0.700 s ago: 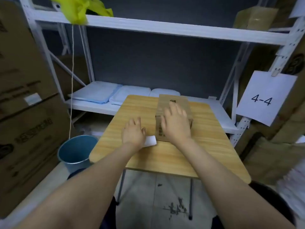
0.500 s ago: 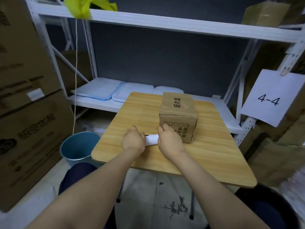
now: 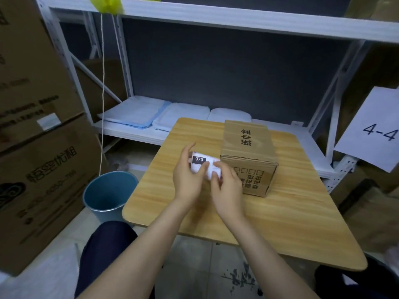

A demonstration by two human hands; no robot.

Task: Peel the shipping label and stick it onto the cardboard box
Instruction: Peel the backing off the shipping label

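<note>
Shipping label [image 3: 204, 166] now lifted off table [image 3: 280, 212], both hands [image 3: 207, 182] gripping.

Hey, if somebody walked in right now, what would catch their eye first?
Probably both hands, the left hand and right hand, holding a white shipping label marked 070 above the wooden table. Just right of them sits the cardboard box, and a blue bin stands on the floor at the left.

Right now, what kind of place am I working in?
Probably a warehouse or stockroom packing spot: white metal shelving carries a paper location sign reading 4-4, large cardboard cartons are stacked at the left, and both hands hold a shipping label beside a cardboard box.
</note>
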